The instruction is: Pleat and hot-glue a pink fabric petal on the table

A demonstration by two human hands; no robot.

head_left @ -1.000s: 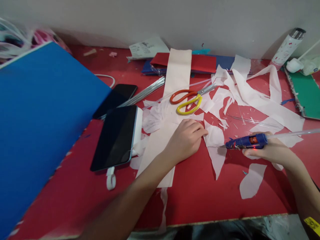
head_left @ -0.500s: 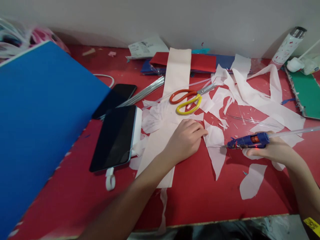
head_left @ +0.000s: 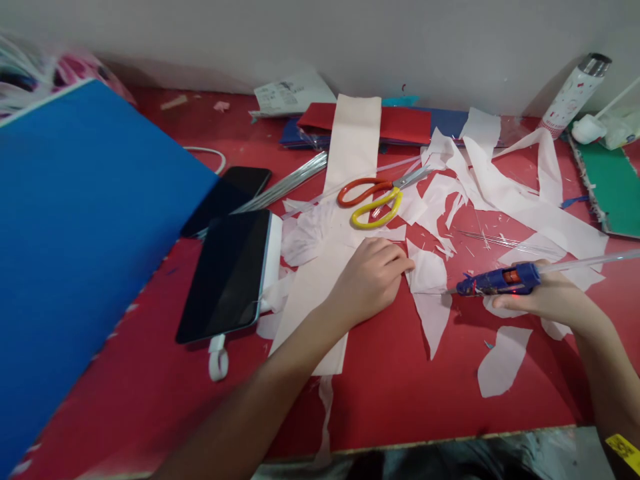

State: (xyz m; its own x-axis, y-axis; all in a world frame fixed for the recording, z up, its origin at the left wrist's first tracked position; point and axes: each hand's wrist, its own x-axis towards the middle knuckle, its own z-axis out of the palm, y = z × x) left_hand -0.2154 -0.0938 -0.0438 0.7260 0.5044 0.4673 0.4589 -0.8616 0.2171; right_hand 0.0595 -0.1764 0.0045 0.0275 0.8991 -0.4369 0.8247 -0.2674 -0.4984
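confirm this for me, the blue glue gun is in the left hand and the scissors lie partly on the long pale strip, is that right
Not quite: the head view shows the blue glue gun in the right hand, not the left hand. The scissors do lie partly on the long pale strip.

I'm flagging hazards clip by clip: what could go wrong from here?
1. The glue gun in the right hand shows a red light, so its nozzle may be hot; it points toward the left hand, and a slip might burn it.
2. Loose pale scraps around the glue gun could catch stray glue.
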